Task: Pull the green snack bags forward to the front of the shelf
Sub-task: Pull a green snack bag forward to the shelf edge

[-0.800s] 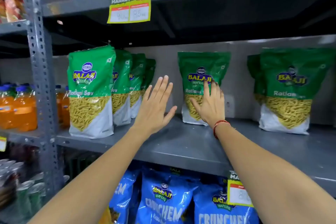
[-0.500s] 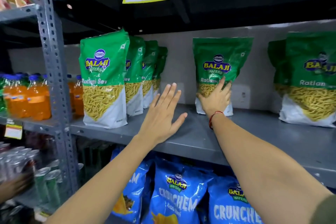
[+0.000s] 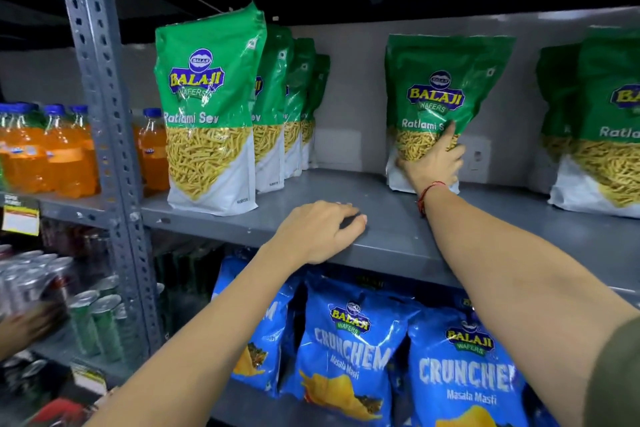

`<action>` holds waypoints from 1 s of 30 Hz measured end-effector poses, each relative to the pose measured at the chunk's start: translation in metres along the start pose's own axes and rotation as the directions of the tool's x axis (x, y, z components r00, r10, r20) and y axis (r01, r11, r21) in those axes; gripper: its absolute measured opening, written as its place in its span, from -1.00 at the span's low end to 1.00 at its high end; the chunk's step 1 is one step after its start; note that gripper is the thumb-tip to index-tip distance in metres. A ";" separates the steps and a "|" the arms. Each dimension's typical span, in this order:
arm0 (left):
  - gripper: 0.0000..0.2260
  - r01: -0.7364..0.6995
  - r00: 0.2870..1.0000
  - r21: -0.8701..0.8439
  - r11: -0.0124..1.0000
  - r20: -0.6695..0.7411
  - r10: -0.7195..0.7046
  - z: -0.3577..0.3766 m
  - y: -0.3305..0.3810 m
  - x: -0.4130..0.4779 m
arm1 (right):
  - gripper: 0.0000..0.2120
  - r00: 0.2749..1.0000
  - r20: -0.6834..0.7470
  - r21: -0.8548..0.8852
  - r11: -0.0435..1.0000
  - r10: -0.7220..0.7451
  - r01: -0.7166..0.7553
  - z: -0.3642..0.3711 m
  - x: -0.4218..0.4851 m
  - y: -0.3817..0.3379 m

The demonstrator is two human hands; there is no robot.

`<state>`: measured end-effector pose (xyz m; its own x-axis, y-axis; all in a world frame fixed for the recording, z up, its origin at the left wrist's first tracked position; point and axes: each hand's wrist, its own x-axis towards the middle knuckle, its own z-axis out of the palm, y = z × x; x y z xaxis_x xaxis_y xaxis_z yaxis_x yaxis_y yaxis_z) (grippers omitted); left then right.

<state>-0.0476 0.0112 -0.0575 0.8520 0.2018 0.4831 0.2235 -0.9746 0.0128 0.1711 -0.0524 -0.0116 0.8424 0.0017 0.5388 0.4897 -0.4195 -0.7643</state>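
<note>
A single green Ratlami Sev bag stands upright at the back of the grey shelf, against the rear wall. My right hand grips its lower part, fingers spread over the yellow window. My left hand rests palm down on the shelf's front edge, fingers curled, holding nothing. A row of several green bags stands at the left, its first bag near the front edge. Two more green bags stand at the right.
Blue Crunchem bags fill the shelf below. A perforated grey upright divides the bay from orange drink bottles on the left. Cans sit lower left, where another person's hand shows.
My right hand has closed around the lower part of the back bag. My left hand dropped from the air onto the shelf's front edge. The view moved closer and lower.
</note>
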 end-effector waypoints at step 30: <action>-0.57 0.048 0.864 0.015 0.999 -0.502 -0.034 0.026 0.008 -0.030 | 0.07 0.965 -0.141 -0.113 0.972 -0.221 0.206 -0.101 -0.141 -0.025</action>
<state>-0.0595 0.0002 -0.0943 0.4907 0.1585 0.8568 0.2708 -0.9624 0.0229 0.0172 -0.1339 -0.0325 0.6728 -0.0339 0.7391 0.6242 -0.5102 -0.5916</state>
